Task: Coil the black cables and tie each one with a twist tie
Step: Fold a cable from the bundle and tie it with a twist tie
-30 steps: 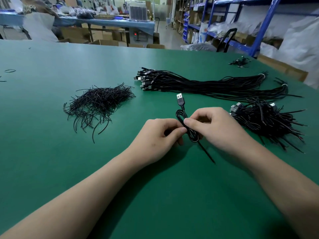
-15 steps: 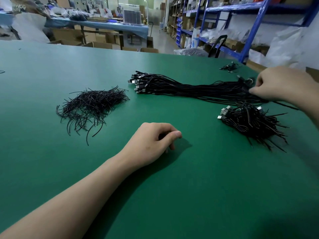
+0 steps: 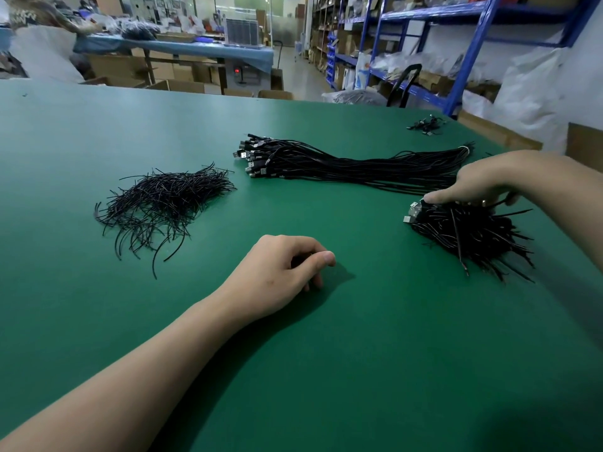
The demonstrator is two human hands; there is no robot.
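Head view | left hand (image 3: 280, 272) rests on green table (image 3: 326, 370), loosely curled, holding nothing | right hand (image 3: 483, 181) on top of coiled cables pile (image 3: 470, 236), grip cannot be told | uncoiled cable bundle (image 3: 342, 168) beyond both hands | twist ties (image 3: 163, 203) left of left hand

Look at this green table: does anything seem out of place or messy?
Only slightly. A small clump of black cables lies alone near the far right corner of the table, apart from the long bundle. Nothing looks spilled or damaged.
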